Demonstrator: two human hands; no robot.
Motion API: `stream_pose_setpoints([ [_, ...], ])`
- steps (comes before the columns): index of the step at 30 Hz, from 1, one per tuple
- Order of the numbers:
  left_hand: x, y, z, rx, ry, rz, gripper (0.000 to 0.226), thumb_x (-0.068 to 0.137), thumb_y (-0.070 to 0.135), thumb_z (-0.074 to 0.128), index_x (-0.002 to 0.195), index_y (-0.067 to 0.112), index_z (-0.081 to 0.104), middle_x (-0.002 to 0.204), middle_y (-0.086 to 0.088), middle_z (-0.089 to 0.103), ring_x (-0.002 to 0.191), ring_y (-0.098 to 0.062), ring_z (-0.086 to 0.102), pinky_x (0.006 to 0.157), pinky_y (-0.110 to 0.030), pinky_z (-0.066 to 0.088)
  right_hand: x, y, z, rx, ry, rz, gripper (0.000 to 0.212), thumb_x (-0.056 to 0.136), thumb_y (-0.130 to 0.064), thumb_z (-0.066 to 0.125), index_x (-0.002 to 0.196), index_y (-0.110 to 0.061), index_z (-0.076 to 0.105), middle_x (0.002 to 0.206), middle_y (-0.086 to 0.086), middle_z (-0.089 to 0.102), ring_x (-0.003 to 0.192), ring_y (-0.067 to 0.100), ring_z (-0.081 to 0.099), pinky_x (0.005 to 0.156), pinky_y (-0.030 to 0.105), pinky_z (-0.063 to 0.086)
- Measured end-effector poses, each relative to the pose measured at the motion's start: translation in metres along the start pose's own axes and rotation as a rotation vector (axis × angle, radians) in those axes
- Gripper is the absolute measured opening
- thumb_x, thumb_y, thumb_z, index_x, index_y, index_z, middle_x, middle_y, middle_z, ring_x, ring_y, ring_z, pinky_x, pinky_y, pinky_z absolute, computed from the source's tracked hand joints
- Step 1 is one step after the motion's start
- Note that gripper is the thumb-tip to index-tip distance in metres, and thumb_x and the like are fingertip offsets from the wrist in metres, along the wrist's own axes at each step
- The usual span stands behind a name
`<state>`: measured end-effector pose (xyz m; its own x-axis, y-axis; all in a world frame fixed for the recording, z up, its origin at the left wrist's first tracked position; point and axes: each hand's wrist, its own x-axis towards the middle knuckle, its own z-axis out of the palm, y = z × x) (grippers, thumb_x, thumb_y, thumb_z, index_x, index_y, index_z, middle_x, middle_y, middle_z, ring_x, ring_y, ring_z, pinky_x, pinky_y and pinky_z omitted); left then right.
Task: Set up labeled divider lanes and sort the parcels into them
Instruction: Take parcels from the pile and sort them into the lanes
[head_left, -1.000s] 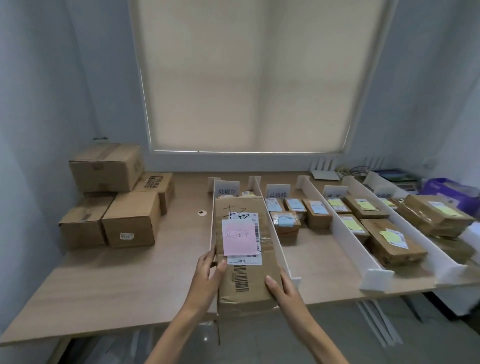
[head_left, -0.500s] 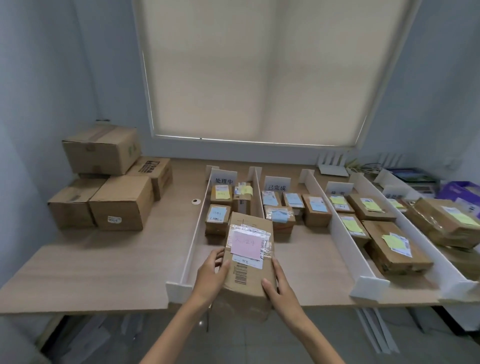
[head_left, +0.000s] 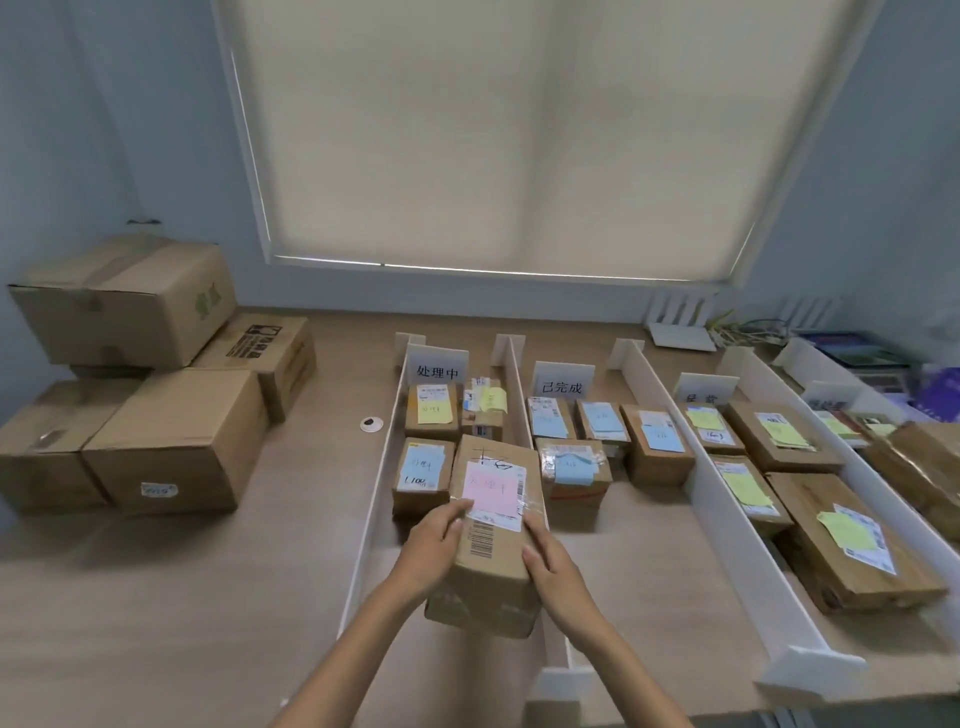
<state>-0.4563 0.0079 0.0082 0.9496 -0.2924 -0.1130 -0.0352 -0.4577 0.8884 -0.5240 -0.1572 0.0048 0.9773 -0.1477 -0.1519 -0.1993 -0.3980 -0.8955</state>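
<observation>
White dividers (head_left: 737, 525) form lanes holding labelled boxes. Left hand (head_left: 434, 540) and right hand (head_left: 553, 564) grip a parcel (head_left: 493, 530) between them over the left lane.

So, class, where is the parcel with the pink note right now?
In the head view, the parcel with the pink note sits centre-bottom, gripped by the left hand and right hand, in the leftmost lane.

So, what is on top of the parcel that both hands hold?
On the parcel, held by the left hand and right hand, lie a pink note, a white shipping label with a barcode and black handwriting. The note covers most of the label.
</observation>
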Motion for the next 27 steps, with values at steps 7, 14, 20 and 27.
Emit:
stream_pose_setpoints([
  [7, 0.078, -0.036, 0.022, 0.16, -0.18, -0.005, 0.045, 0.102, 0.03, 0.033, 0.146, 0.023, 0.026, 0.155, -0.001, 0.02, 0.139, -0.016, 0.027, 0.114, -0.032, 0.029, 0.081, 0.026, 0.01, -0.219, -0.006, 0.053, 0.046, 0.1, -0.021, 0.037, 0.145, -0.025, 0.028, 0.153, -0.004, 0.019, 0.139, 0.013, 0.025, 0.115, 0.029, 0.022],
  [14, 0.074, -0.102, 0.05, 0.86, -0.44, 0.016, 0.073, 0.1, 0.038, 0.033, 0.148, 0.012, -0.015, 0.151, -0.012, -0.031, 0.141, -0.032, -0.024, 0.118, -0.04, 0.004, 0.093, 0.072, 0.045, -0.863, -0.375, 0.111, 0.073, 0.095, -0.049, 0.012, 0.149, -0.004, -0.007, 0.151, 0.011, -0.027, 0.143, 0.034, -0.017, 0.118, 0.037, -0.004],
  [20, 0.088, -0.1, 0.06, 1.002, -0.403, -0.001, 0.076, 0.099, 0.042, 0.035, 0.147, 0.014, -0.017, 0.15, -0.008, -0.032, 0.143, -0.03, -0.02, 0.118, -0.04, 0.004, 0.112, 0.086, 0.044, -1.03, -0.183, -0.029, 0.106, 0.051, -0.038, 0.088, 0.138, 0.001, 0.041, 0.142, 0.013, 0.038, 0.122, 0.032, 0.054, 0.093, 0.034, 0.049],
  [27, 0.109, -0.082, 0.062, 0.981, -0.364, -0.027, 0.068, 0.1, 0.042, 0.033, 0.15, 0.021, -0.008, 0.157, -0.007, -0.017, 0.146, -0.029, -0.007, 0.117, -0.051, -0.002, 0.129, 0.076, 0.032, -1.192, -0.263, 0.004, 0.066, 0.098, -0.014, 0.036, 0.15, -0.009, -0.006, 0.158, 0.013, -0.011, 0.146, 0.029, -0.011, 0.118, 0.038, -0.004],
])
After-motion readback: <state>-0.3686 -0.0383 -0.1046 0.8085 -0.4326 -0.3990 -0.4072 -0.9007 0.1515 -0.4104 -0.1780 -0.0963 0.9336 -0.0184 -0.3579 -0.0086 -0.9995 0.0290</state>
